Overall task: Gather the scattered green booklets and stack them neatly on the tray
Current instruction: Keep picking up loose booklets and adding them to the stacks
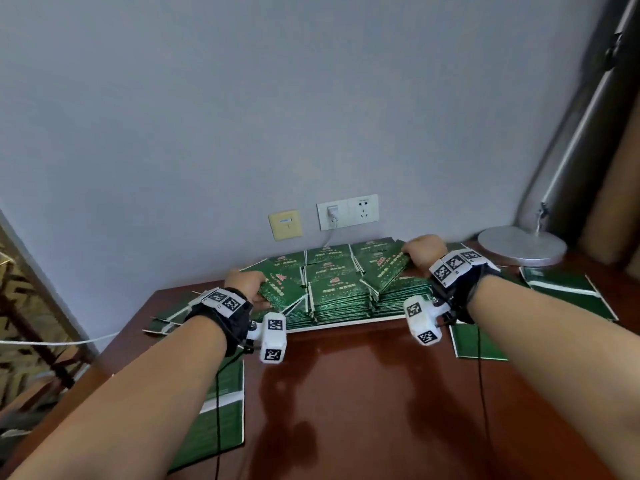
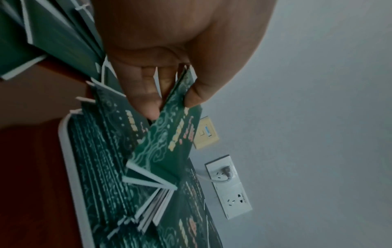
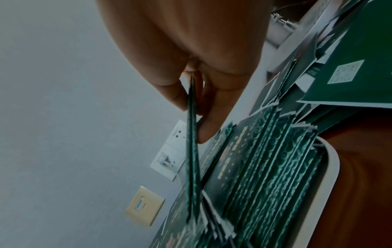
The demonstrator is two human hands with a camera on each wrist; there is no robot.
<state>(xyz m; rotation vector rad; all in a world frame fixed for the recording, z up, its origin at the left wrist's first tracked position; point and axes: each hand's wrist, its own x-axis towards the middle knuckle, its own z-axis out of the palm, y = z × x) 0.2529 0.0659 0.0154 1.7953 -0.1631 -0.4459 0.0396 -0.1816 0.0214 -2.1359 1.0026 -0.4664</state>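
Note:
Stacks of green booklets [image 1: 336, 292] stand side by side on a white tray [image 1: 341, 324] at the back of the wooden table. My left hand [image 1: 247, 284] pinches a booklet [image 2: 169, 134] by its edge, thumb on top and fingers beneath, tilted over the left stack. My right hand [image 1: 420, 254] pinches another booklet [image 3: 192, 151] the same way and holds it slanted above the right stack. Loose booklets lie on the table left [image 1: 166, 317] and right [image 1: 568, 289] of the tray, and one [image 1: 214, 420] lies under my left forearm.
A round metal lamp base [image 1: 521, 249] stands at the table's back right, its pole rising along a curtain. Wall sockets [image 1: 348, 211] with a plugged white cable sit just behind the tray. Bare red-brown tabletop [image 1: 346, 393] lies between my arms.

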